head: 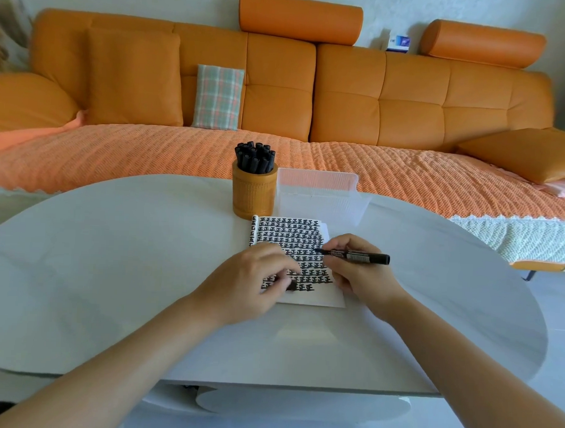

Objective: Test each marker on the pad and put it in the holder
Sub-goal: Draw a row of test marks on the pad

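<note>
Behind the table point(112, 272) runs an orange sofa point(343, 97), and on the white top, near its far edge, stands a clear box point(320, 196) with the holder point(253, 196) touching its left side. The holder is packed with black markers point(255, 157), caps up. Just in front of both lies the pad point(293, 233), its page covered nearly to the bottom with rows of one repeated black sign.

The left hand point(250, 280) rests on the lower left of the pad with its fingers bent down onto the paper. Something dark shows at the fingertips, and we cannot tell whether it is a cap they pinch or only ink. The right hand point(362, 277) grips the marker point(356, 257), fingers clamped round its front end. The marker lies nearly flat, its tip on the page at mid-height and its tail pointing right.

We judge the task almost done: the only marker we see outside the holder is this one, and it is under test. It is not yet capped or put in the holder.

The marker's barrel bears a pale label, too small for us to read. The sign on the pad looks like a written character, which we cannot name for sure
</note>
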The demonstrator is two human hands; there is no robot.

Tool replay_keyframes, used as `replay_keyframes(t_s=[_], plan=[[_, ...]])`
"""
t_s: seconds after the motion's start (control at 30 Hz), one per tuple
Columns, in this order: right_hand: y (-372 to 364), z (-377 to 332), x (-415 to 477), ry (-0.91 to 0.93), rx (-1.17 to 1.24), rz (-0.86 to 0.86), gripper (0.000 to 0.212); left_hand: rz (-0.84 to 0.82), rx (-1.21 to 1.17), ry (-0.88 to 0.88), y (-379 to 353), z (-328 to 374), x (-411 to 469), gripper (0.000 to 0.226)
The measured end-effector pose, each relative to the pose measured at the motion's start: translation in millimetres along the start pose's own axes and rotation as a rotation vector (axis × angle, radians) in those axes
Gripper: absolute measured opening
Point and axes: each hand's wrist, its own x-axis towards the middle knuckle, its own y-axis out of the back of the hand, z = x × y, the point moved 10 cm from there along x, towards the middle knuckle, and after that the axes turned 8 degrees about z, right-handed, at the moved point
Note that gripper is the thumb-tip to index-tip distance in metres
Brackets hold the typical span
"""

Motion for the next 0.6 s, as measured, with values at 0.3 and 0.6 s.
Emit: replay_keyframes(t_s=[0.3,0.6], plan=[[4,-22,23,0.077,-0.2,-0.059,0.044,-0.159,0.132,0.168,-12,-39,9,0.015],[1,-31,32,0.122,-0.35,-0.099,0.017,-0.067,-0.003,0.362,7,-65,23,0.007]])
